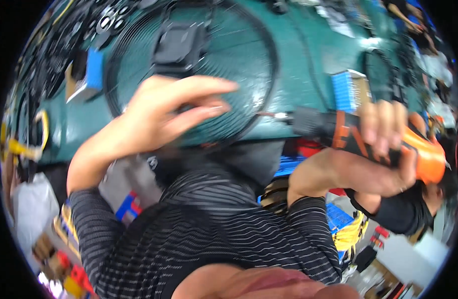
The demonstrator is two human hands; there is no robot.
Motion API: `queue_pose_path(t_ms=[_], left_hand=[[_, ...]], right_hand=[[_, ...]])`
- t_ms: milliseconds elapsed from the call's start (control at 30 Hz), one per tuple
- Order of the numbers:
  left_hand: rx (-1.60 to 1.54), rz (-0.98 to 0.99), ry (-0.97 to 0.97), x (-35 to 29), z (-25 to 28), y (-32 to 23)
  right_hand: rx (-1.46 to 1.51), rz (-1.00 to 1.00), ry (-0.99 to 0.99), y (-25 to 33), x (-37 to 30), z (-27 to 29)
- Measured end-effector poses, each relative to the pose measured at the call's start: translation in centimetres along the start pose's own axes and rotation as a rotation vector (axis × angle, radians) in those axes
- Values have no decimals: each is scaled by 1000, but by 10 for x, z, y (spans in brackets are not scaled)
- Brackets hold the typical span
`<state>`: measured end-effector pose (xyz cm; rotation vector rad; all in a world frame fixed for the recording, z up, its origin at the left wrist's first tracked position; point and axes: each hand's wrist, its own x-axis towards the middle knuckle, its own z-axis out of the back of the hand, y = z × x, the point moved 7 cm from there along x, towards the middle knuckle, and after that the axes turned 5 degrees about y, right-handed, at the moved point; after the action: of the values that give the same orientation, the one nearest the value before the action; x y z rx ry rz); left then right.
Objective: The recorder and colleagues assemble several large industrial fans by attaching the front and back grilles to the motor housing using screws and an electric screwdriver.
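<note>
An orange and black cordless drill [338, 130] is in my right hand [383, 132], whose fingers wrap round its body. Its thin bit points left, over the right rim of a round black wire grille [269, 82] like a fan guard. That grille lies on the green table, with a black square housing [176, 46] at its far side. Over the grille's near left part hovers my left hand [171, 104], slightly blurred, thumb and fingers apart. Nothing shows between them. Part of the grille is hidden beneath that hand.
Blue open boxes stand on the green table [299, 65]: one box [93, 71] at left, another [342, 90] at right. Black parts [54, 60] pile up at the far left. A dark cable [308, 55] crosses the table. Another person's dark sleeve [396, 214] is at right.
</note>
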<state>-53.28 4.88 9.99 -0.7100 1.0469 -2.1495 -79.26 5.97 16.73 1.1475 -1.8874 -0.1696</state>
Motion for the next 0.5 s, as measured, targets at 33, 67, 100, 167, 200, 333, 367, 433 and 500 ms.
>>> queue_pose_path(t_ms=[33, 67, 100, 167, 200, 333, 367, 433, 500], left_hand=[[-67, -24, 23, 10, -10, -2], [-64, -12, 24, 16, -16, -2], [-68, -57, 47, 23, -22, -3], [-81, -100, 88, 31, -31, -4], [-78, -99, 93, 33, -34, -3], [-79, -90, 111, 38, -41, 0], [-64, -82, 109, 40, -41, 2], [-68, -90, 114, 42, -43, 2], [-65, -85, 122, 45, -45, 3]], right_hand=[[10, 12, -22, 1, -1, 0], [68, 17, -41, 1, -1, 1], [67, 1, -11, 1, -1, 0], [71, -17, 34, 0, -2, 1], [38, -26, 32, 1, -3, 4], [22, -31, 36, 2, -8, 17], [36, -46, 41, 0, -8, 20], [85, -63, 56, -2, -6, 25], [145, -82, 76, -4, -5, 27]])
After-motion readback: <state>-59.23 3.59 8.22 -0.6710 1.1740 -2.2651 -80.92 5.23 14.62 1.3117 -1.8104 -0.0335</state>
